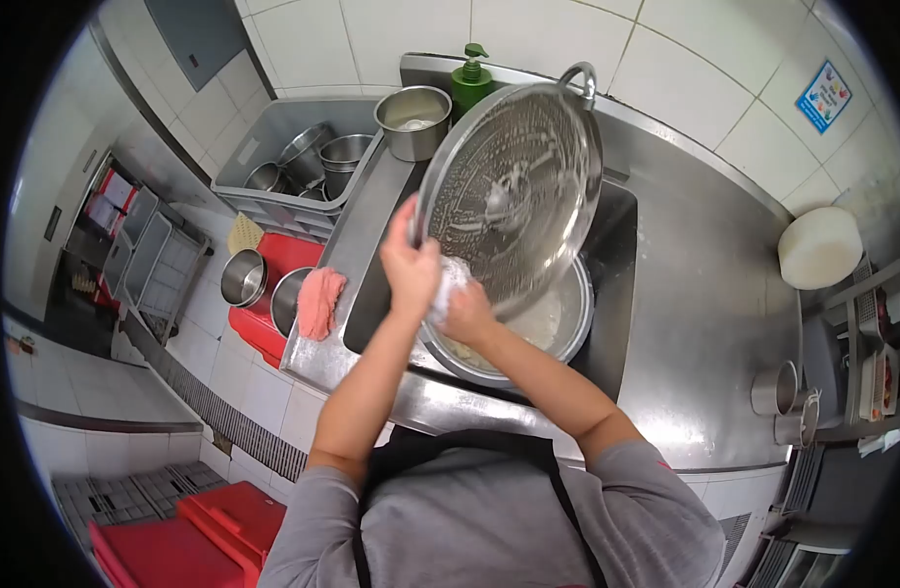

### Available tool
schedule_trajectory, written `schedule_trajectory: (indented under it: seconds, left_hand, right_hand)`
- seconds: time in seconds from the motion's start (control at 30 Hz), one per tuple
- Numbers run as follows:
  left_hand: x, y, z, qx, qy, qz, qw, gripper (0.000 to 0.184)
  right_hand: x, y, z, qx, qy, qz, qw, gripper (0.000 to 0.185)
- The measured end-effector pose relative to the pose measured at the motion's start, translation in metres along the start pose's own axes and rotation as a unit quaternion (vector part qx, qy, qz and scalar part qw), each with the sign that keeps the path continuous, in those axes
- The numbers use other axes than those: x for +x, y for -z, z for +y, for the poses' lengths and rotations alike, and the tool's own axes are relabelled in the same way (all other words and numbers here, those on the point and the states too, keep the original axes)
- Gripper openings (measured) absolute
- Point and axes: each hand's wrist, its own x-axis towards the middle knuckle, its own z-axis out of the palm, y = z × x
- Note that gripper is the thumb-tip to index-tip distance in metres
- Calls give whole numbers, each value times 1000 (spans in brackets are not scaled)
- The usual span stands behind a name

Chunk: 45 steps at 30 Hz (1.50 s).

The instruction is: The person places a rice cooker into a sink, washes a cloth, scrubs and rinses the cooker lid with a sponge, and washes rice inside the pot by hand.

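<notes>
A large round metal pan (509,191), streaked with suds, is tilted up over the sink (616,245). My left hand (411,263) is closed on the pan's handle at its near left edge. In my right hand (466,312) is a whitish scrubbing cloth (452,284), pressed near the pan's lower left rim. Beneath the pan, a big metal basin (579,328) with cloudy liquid sits in the sink, partly hidden by the pan and my right forearm.
A green pump bottle (471,83) and a metal pot (413,122) stand behind the sink. Left are a grey crate (264,201) of pots, a pink cloth (320,302) and a red stool (283,255). Two small pots (775,389) are at the right edge.
</notes>
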Motion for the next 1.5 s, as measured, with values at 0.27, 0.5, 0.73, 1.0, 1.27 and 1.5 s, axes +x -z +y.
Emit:
schedule_trajectory:
  seconds: [0.27,0.5,0.73,1.0,1.27,1.5]
  left_hand:
    - [37,45,58,-94,79,-191,974,64]
    - [24,5,40,-251,182,-200,930,75]
    - [41,-30,37,196,-439,-301,823,21]
    - [139,-2,-46,4,-7,-358,934,36]
    - [-34,4,-161,-571,441,71,689,46]
    - [-8,86,-148,-433,399,103,801,51]
  right_hand:
    - [-91,-32,68,38,119,-27,992,27]
    - [-32,39,13,163,83,51,982,29]
    - [-15,119,31,371,-153,-53,914,43]
    - [-55,184,91,652,-234,111,713,35]
    - [-52,164,171,679,-94,276,674,65]
    - [-12,97,224,452,-334,382,733,44]
